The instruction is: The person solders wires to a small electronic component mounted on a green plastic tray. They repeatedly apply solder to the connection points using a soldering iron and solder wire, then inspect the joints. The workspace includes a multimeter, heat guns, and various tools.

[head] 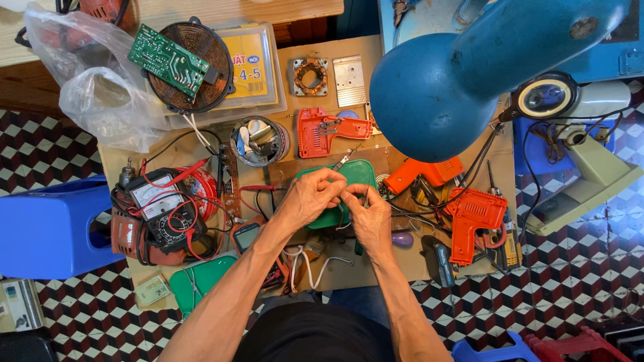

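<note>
My left hand point(310, 196) and my right hand point(367, 216) meet over a green plastic tray point(355, 174) at the middle of the wooden bench. Both pinch a small part with thin wires between the fingertips; the part itself is too small and too covered to name. White wires point(310, 263) trail below my wrists. A red test probe point(258, 188) lies just left of my left hand.
An analog multimeter point(157, 208) with red leads sits left. Orange soldering guns point(473, 221) and an orange housing point(320, 131) lie right and behind. A blue lamp shade point(436, 94) overhangs the right. A copper coil with a green circuit board point(176, 64), a tin of parts point(258, 141) and a blue stool point(47, 228).
</note>
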